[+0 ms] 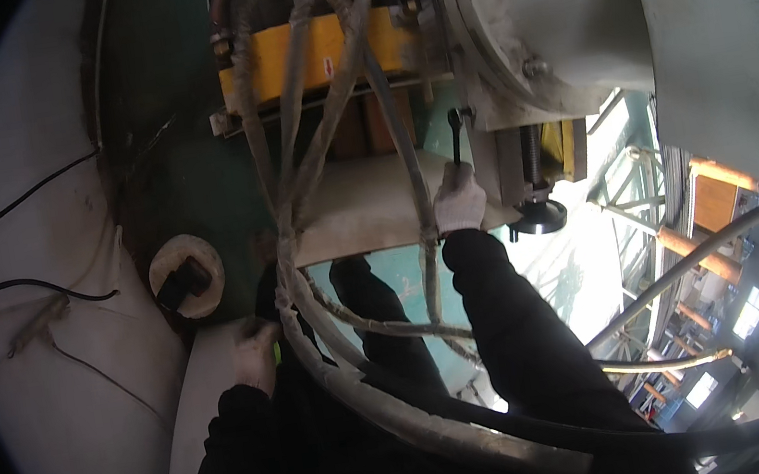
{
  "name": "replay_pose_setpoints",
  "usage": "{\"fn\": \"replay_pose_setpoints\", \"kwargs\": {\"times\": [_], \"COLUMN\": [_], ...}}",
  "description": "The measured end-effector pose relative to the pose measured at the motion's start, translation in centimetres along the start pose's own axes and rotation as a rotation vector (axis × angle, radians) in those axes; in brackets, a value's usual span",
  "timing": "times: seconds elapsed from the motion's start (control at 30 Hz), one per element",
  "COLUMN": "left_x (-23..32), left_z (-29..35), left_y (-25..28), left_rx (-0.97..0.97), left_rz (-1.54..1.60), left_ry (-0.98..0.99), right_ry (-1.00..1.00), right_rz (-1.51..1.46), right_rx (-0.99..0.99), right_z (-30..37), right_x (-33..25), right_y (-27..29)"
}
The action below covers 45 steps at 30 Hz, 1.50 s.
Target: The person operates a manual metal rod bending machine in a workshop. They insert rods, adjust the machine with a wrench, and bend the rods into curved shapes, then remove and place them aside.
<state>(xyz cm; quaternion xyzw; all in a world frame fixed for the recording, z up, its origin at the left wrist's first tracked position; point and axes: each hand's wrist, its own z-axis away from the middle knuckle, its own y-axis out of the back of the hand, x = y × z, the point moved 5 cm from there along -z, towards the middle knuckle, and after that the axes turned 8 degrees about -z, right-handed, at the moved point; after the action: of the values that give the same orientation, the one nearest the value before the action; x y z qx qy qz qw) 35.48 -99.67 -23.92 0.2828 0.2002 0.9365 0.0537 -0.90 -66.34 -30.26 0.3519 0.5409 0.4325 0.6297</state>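
My right hand [459, 197], in a white knit glove, is closed around the handle of a dark wrench [457, 136]. The wrench's upper end meets a bolt at the edge of a grey metal flange plate [476, 97]. Lower left, my left hand [256, 356] is bare and its fingers look curled; what they hold, if anything, is hidden in shadow. A pale curved surface [203, 397] lies beside it, and a small yellow-green patch shows at its edge. Both of my sleeves are black.
Sheathed hoses [285, 221] hang from a yellow machine housing [277, 62] and loop across between my arms. A threaded rod with a black handwheel [540, 217] stands right of my gloved hand. Left are a round flange [186, 276] and loose black cables [36, 280]. Girders and a deep drop show at right.
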Motion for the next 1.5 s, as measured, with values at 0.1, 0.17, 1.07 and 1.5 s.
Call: {"fn": "replay_pose_setpoints", "kwargs": {"times": [0.1, 0.17, 1.07, 1.5], "left_x": [0.6, 1.7, 1.3, 2.8], "left_z": [-0.3, 0.2, 1.2, 0.4], "left_y": [0.0, -0.1, 0.2, 1.1], "left_rx": [-0.028, 0.007, -0.064, 0.004], "left_rz": [0.019, -0.18, 0.071, 0.027], "left_ry": [0.021, -0.146, 0.133, -0.02], "right_ry": [0.114, 0.144, 0.015, 0.034], "right_rz": [0.066, 0.109, 0.533, 0.532], "right_rx": [-0.126, -0.213, -0.566, -0.592], "right_z": [-0.9, -0.6, -7.3, -8.2], "right_x": [-0.5, -1.1, -9.9, -10.0], "right_y": [3.2, 8.0, 14.2, 14.5]}}
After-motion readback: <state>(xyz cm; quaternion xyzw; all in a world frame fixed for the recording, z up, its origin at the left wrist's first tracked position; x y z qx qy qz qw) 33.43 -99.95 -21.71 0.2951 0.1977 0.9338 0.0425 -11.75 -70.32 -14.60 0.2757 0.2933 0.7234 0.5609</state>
